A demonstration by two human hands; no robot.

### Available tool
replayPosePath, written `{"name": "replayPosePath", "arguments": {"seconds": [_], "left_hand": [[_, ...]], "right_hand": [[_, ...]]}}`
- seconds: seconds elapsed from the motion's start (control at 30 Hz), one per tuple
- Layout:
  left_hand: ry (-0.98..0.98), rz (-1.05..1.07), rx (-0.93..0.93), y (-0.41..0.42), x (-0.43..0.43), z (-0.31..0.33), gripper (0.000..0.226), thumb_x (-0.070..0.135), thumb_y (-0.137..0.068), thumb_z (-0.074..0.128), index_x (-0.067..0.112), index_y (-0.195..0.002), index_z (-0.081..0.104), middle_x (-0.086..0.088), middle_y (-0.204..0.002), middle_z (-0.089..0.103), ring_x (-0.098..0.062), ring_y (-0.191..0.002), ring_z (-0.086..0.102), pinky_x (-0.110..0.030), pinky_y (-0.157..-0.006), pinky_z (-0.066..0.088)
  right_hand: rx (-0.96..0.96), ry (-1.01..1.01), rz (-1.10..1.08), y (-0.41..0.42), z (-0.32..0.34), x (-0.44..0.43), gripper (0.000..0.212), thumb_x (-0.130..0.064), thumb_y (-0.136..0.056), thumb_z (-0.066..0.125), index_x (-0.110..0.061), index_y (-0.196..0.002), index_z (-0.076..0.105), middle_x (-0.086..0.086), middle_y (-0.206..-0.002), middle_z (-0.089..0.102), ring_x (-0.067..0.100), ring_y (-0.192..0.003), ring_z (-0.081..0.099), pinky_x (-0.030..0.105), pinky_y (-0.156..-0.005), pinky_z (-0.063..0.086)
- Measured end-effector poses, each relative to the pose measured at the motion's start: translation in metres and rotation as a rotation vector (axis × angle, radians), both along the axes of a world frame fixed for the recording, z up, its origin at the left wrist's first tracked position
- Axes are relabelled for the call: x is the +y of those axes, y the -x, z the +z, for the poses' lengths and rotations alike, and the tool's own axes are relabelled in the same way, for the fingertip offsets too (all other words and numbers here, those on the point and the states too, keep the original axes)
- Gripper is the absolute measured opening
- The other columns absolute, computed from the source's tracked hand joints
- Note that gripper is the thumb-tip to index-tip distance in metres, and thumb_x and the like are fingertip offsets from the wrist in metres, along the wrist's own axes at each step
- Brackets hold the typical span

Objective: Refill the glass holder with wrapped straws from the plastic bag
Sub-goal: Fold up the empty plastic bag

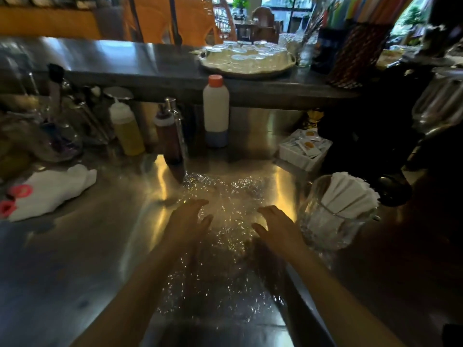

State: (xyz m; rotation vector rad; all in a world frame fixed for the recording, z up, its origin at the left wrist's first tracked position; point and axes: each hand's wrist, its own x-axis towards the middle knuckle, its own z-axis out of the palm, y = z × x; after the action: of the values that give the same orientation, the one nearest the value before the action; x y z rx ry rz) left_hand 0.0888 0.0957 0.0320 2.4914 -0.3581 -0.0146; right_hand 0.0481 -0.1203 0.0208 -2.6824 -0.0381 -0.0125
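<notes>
My left hand (186,221) hangs over the clear plastic bag (220,236) with its fingers spread wide and holding nothing; my right hand (276,225) is the same, open and empty, just beside it. The bag lies crumpled flat on the steel tabletop (75,259) between my forearms, and it is so glittery and blurred that I cannot tell whether any wrapped straws are left inside it. The glass holder (330,221) stands just to the right of my right hand, close to my wrist, with a fan of wrapped straws (350,196) already leaning in it toward the upper right.

The main risk I see is that holder: a careless sweep of my right wrist or forearm could knock it, and with the straws leaning to one side it may tip easily. The bag is another worry. Thin film like that probably slides on polished steel, so pressing or pulling with one hand alone could drag it into the holder or off the near edge. The brown bottle (169,139) stands at the far end of the bag, so a hard tug forward could bump it too. I would pin the bag with my left hand before reaching in.
</notes>
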Motion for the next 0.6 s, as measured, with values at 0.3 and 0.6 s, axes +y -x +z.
{"name": "replayPosePath", "arguments": {"seconds": [0.3, 0.6], "left_hand": [[-0.169, 0.208, 0.125, 0.027, 0.031, -0.037, 0.022, 0.022, -0.088, 0.049, 0.010, -0.103, 0.061, -0.013, -0.116, 0.060, -0.029, -0.103, 0.054, -0.040, -0.091, 0.045], [0.105, 0.580, 0.337, 0.018, 0.035, -0.033, 0.057, 0.025, -0.076, 0.069, -0.003, -0.116, 0.038, -0.022, -0.110, 0.056, -0.040, -0.100, 0.056, -0.046, -0.084, 0.047]], "right_hand": [[0.092, -0.023, -0.283, 0.012, -0.034, -0.006, 0.035, -0.022, -0.089, 0.051, -0.003, -0.118, 0.052, 0.020, -0.121, 0.053, 0.033, -0.108, 0.052, 0.037, -0.091, 0.042], [0.153, -0.672, -0.566, 0.005, -0.032, -0.005, 0.037, -0.010, -0.084, 0.061, -0.006, -0.117, 0.046, 0.012, -0.073, 0.060, 0.023, -0.063, 0.056, 0.028, -0.060, 0.042]]}}
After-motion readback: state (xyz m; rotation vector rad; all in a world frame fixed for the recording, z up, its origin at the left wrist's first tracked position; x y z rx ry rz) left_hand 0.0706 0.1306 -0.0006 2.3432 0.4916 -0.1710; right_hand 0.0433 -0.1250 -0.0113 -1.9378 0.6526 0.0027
